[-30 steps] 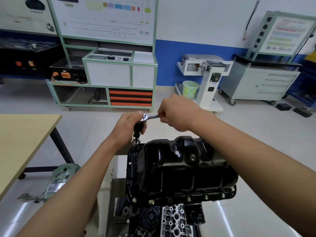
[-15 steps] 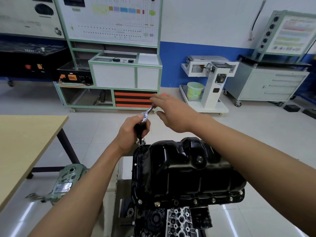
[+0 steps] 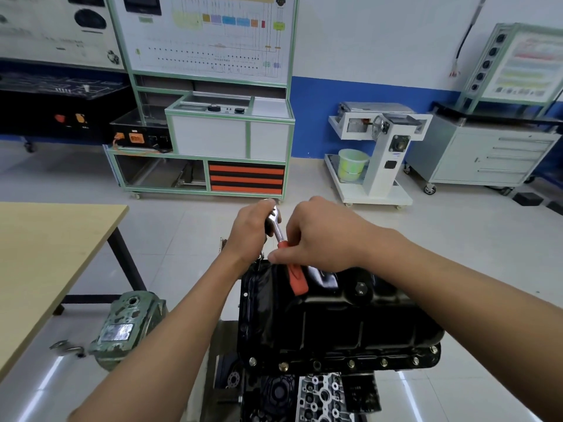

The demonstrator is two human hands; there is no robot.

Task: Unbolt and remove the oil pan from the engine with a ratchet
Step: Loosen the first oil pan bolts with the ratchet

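Oil pan (image 3: 335,318), black, sits bolted on the upturned engine (image 3: 307,394), flange down. Row of bolts (image 3: 351,363) along the flange's near edge all seated, so by my reckoning the job is early. Ratchet (image 3: 277,230) stands over the far left corner of the flange, socket end hidden below my palm; I cannot see the bolt head itself. My left hand (image 3: 248,233) is curled round the ratchet head, capping it and pressing down. My right hand (image 3: 323,239) has fingers and thumb closed on the handle where the steel meets the orange grip, which slopes back over the pan top toward me. To do this stroke well: hold the left-hand pressure straight down the socket's axis so it doesn't ride off the hex, pull the handle in a flat arc, short swings, since the pan's raised body crowds the sweep. Shifting my grip further down the orange part would likely give more leverage. Drain plug (image 3: 361,289) sits just beside my right wrist. Wooden table (image 3: 45,254) off left; green casting (image 3: 128,327) on the floor near its leg.
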